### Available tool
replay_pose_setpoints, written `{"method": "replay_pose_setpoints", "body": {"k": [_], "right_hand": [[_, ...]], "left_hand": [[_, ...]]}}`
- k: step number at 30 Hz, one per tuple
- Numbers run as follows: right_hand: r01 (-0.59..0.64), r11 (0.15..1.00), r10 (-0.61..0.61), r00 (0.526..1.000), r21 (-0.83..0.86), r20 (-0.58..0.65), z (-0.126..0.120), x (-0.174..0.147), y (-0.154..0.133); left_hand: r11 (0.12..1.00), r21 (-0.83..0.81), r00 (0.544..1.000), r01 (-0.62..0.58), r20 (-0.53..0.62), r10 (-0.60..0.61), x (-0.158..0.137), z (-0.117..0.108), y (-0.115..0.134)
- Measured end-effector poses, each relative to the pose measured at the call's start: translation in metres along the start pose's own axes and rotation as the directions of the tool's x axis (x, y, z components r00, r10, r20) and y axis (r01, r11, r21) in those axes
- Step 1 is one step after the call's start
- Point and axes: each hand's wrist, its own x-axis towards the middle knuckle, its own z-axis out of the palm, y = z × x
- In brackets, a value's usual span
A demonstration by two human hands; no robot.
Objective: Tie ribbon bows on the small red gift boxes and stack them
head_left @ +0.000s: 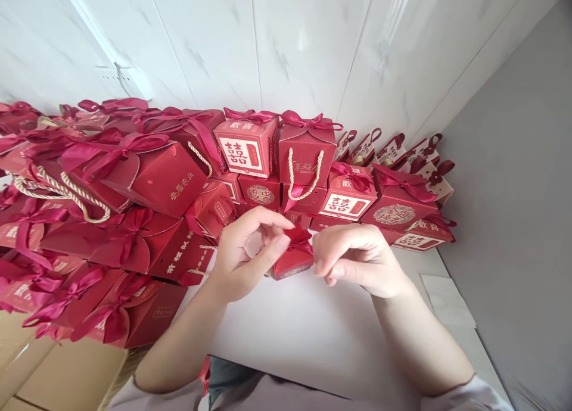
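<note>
A small red gift box (292, 268) stands on the white tabletop between my hands, with a red ribbon (298, 238) on its top. My left hand (250, 253) is curled at the box's left side, thumb and forefinger closed at the ribbon's left part. On the right, my right hand (357, 259) is closed in a pinch, and the ribbon runs toward its fingers. The fingers hide part of the ribbon and the box's left side.
Red gift boxes (170, 178) with bows and rope handles are stacked on the left. More boxes (252, 149) line the back, before a white marbled wall (304, 41). Small patterned boxes (391, 149) stand behind at right. Cardboard (67, 369) lies at lower left; a grey surface (513, 190) rises at right.
</note>
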Motion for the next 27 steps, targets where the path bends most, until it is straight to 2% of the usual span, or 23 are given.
{"method": "replay_pose_setpoints", "body": {"k": [3,6,7,9,11,13,16,20,24,27], "right_hand": [[0.106,0.994,-0.104,0.994,0.029,-0.037,0.006,0.008,-0.002],[0.167,0.981,-0.16,0.984,0.097,-0.076,0.01,0.011,0.004],[0.164,0.981,-0.154,0.983,0.1,-0.103,0.01,0.012,0.006],[0.145,0.986,-0.129,0.975,0.081,-0.18,0.011,0.013,0.013],[0.148,0.987,-0.128,0.961,0.065,-0.244,0.009,0.012,0.019],[0.183,0.981,-0.162,0.955,0.061,-0.25,0.007,0.011,0.025],[0.218,0.975,-0.205,0.953,0.032,-0.221,0.001,0.007,0.033],[0.296,0.948,-0.315,0.928,-0.118,-0.198,-0.004,0.005,0.033],[0.335,0.882,-0.413,0.889,-0.332,-0.2,-0.003,0.005,0.023],[0.367,0.833,-0.464,0.871,-0.414,-0.163,-0.001,0.006,0.016]], "left_hand": [[0.982,-0.19,0.989,-0.007,0.144,0.035,0.009,0.003,0.043],[0.933,-0.313,0.951,0.18,0.298,-0.084,0.012,0.008,0.064],[0.892,-0.354,0.919,0.282,0.368,-0.144,0.012,0.01,0.066],[0.775,-0.414,0.825,0.477,0.514,-0.233,0.012,0.013,0.065],[0.673,-0.44,0.748,0.594,0.61,-0.262,0.013,0.016,0.061],[0.617,-0.461,0.72,0.638,0.641,-0.266,0.014,0.017,0.057],[0.578,-0.476,0.701,0.663,0.665,-0.256,0.016,0.018,0.055],[0.554,-0.474,0.684,0.685,0.68,-0.264,0.016,0.019,0.055],[0.538,-0.487,0.689,0.688,0.672,-0.273,0.012,0.021,0.057],[0.522,-0.502,0.695,0.689,0.661,-0.282,0.008,0.023,0.058]]}}
